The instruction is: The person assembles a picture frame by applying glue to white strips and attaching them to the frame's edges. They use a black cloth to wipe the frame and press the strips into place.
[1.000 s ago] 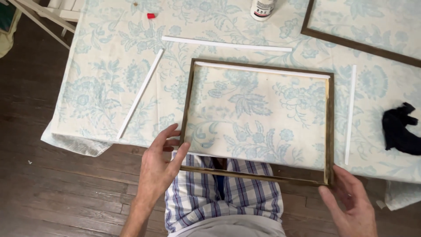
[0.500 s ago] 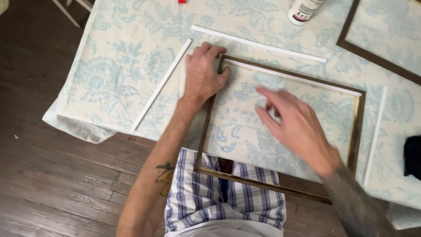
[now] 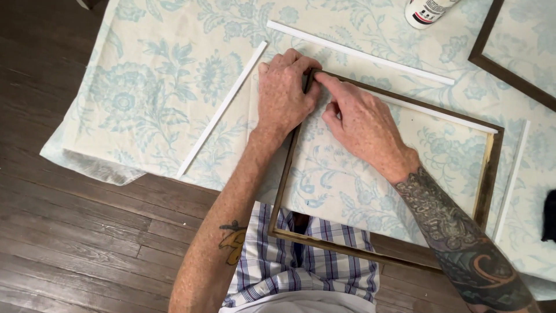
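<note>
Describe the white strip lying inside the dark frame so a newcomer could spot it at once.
Start at the pale blue floral cloth over the table, then find the dark wooden rectangular frame that both hands press at its upper left corner. The thin white strip runs just inside the frame's top rail. Unlike the other loose white strips on the cloth, it sits within the frame.

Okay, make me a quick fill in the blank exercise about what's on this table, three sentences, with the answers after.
1. Both hands, the left hand and the right hand, meet at the far left ____ of the wooden frame.
2. The tablecloth has a blue ____ pattern.
3. The loose strips lying around the frame are ____ in colour.

Missing words: corner; floral; white
</note>
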